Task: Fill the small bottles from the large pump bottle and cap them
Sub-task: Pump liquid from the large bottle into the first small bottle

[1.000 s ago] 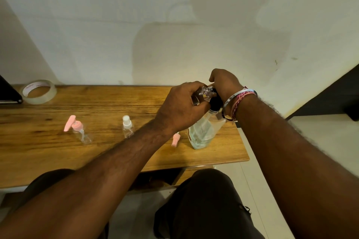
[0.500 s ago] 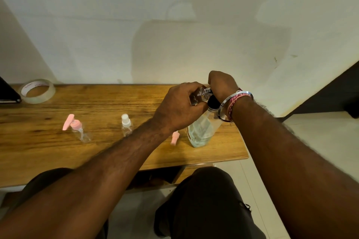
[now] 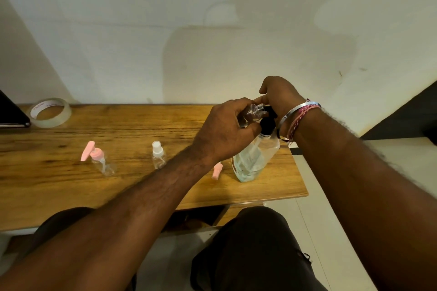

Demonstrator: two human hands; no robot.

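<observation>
Filling a small bottle at the pump, right end of tabletop.
Head view: left hand grips small clear bottle at black pump head of large pump bottle; right hand curled over pump. 2 capped small bottles w/ pink cap nearby.

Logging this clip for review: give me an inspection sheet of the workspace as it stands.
Surface: wooden table, against a wall.
Job's things: large pump bottle upright; small bottle at its black pump; pink-pump bottle and white-capped bottle standing; loose pink cap.
Clutter: tape roll.
Grippers: left hand holds the small bottle; right hand on the pump.
Cables: nothing seen.
Surroundings: pale wall, tiled floor.
</observation>
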